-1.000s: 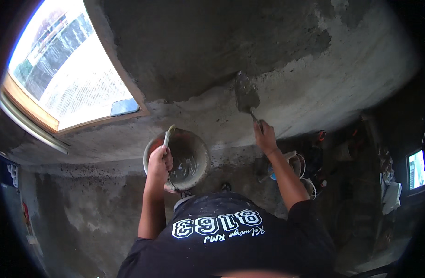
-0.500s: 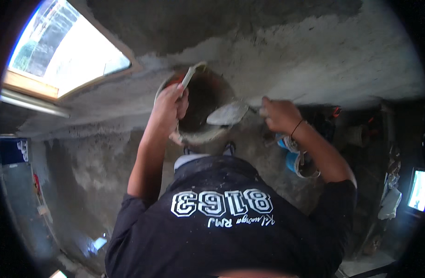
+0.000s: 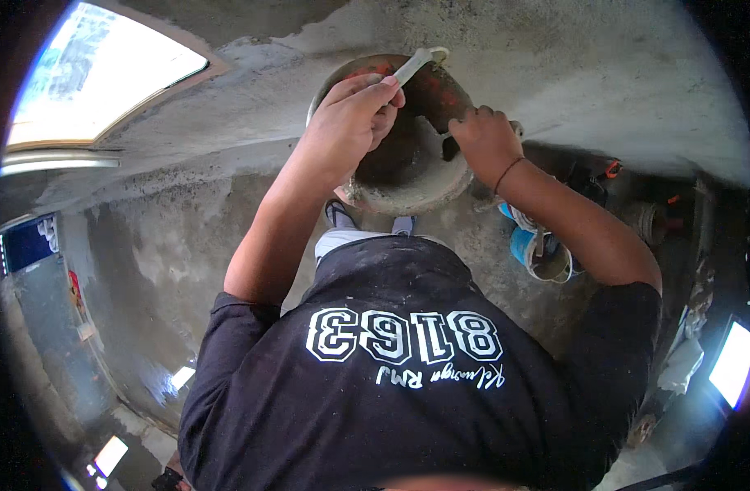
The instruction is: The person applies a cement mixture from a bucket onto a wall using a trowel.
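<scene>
White handle [image 3: 411, 70] | inside left grip [image 3: 350, 119] | bucket [image 3: 409, 200] beneath | trowel [image 3: 516, 128] inside right grip [image 3: 488, 146]

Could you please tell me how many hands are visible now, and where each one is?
2. The left hand grips the white handle of the bucket; the right hand holds a trowel at the bucket's right side. No other hand seems hidden.

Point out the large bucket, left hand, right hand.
Large bucket [image 3: 416, 200]: head view, on its near rim.
Left hand [image 3: 353, 121]: head view, on the back of the hand.
Right hand [image 3: 487, 144]: head view, on the back of the hand.
</scene>
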`<action>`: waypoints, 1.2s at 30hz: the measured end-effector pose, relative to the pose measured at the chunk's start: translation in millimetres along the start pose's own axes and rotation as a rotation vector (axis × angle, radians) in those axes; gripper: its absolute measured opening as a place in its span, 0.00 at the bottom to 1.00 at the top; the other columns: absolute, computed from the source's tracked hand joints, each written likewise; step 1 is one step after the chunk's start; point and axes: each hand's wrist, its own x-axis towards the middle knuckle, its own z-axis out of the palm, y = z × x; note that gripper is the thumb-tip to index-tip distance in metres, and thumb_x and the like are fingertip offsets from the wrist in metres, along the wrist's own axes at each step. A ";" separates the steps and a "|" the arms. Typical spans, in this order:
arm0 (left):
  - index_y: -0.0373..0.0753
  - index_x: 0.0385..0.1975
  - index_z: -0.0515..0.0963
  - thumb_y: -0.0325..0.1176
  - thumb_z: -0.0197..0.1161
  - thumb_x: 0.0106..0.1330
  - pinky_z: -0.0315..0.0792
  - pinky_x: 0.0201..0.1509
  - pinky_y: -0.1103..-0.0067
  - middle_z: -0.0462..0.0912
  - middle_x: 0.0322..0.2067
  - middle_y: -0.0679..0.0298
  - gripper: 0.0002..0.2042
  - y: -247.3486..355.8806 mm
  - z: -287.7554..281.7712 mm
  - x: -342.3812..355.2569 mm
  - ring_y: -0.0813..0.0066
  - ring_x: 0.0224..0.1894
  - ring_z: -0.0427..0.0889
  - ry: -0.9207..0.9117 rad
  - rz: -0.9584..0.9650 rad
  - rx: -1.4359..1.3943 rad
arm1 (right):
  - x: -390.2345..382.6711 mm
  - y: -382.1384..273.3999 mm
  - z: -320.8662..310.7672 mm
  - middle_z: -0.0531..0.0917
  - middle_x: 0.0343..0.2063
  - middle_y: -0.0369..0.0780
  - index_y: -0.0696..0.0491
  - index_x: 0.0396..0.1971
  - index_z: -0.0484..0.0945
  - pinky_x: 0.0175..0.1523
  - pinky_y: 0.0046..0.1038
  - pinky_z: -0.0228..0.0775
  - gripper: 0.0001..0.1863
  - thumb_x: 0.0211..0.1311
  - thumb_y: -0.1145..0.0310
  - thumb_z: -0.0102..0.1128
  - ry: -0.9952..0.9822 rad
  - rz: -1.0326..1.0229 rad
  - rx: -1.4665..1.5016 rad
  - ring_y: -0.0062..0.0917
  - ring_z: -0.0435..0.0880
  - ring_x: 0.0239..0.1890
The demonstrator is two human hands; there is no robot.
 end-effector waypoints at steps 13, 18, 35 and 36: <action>0.37 0.28 0.70 0.39 0.49 0.67 0.43 0.18 0.84 0.56 0.13 0.77 0.12 -13.7 32.0 20.5 0.88 0.14 0.52 -0.061 0.045 0.010 | -32.4 -11.2 10.7 0.76 0.24 0.41 0.51 0.24 0.74 0.35 0.37 0.71 0.03 0.46 0.72 0.55 0.044 -0.110 0.209 0.35 0.78 0.32; 0.37 0.29 0.70 0.39 0.50 0.67 0.43 0.18 0.84 0.57 0.13 0.77 0.12 -13.5 26.5 17.4 0.88 0.14 0.52 -0.060 0.044 0.020 | -35.5 -3.3 9.1 0.74 0.23 0.42 0.51 0.24 0.72 0.34 0.39 0.71 0.06 0.42 0.72 0.56 -0.040 0.003 0.411 0.39 0.78 0.29; 0.36 0.30 0.69 0.39 0.49 0.68 0.45 0.18 0.83 0.57 0.12 0.76 0.12 -14.3 -2.1 3.6 0.86 0.14 0.52 0.069 0.072 -0.127 | -123.5 18.2 31.4 0.81 0.35 0.47 0.58 0.38 0.76 0.48 0.33 0.69 0.24 0.39 0.61 0.69 0.258 0.435 0.889 0.38 0.80 0.41; 0.36 0.29 0.69 0.39 0.49 0.68 0.45 0.17 0.83 0.56 0.12 0.76 0.12 -16.2 -4.6 3.8 0.86 0.13 0.52 0.076 0.096 -0.123 | -126.5 15.7 37.7 0.81 0.35 0.47 0.58 0.38 0.76 0.48 0.33 0.69 0.24 0.39 0.61 0.69 0.272 0.427 0.879 0.38 0.80 0.41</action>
